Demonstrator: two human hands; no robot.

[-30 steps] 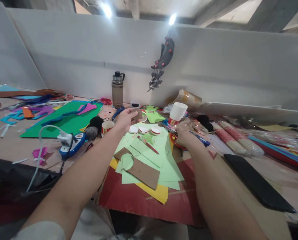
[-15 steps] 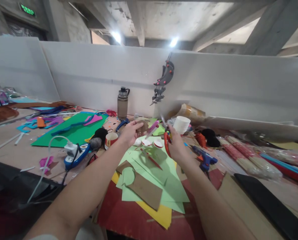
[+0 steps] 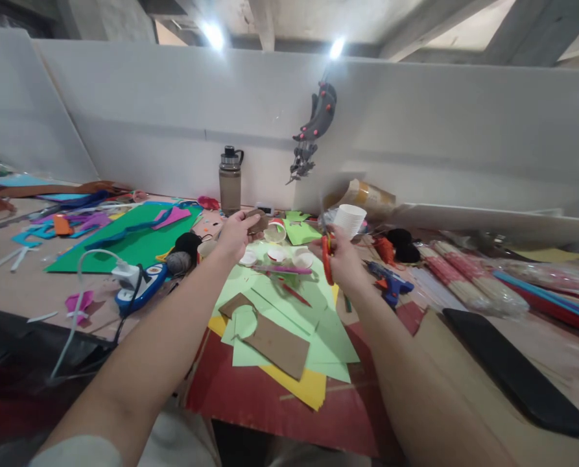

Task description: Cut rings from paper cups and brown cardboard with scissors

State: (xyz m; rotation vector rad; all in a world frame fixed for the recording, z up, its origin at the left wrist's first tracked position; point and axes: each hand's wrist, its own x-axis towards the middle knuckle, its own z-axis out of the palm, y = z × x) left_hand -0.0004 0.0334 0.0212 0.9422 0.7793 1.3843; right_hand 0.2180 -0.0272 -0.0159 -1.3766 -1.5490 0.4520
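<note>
My left hand is closed on a small brown cardboard piece above the far part of the papers. In my right hand is a pair of scissors with red handles; their blades point up and away and are blurred. Between the hands, several small white paper-cup pieces sit on light green paper. A slim purple tool lies across in front of them, with a red pencil nearer me. A larger cut cardboard piece rests closer still.
Stacked white paper cups stand just beyond my right hand. A glue gun lies to the right, near a black flat slab. At left are a power strip with a cable and green sheet. A bottle stands behind.
The purple tool, tilted up near my left hand before, now lies flat on the paper. My hands have moved slightly apart, still holding the cardboard and scissors. The view has tipped downward.
</note>
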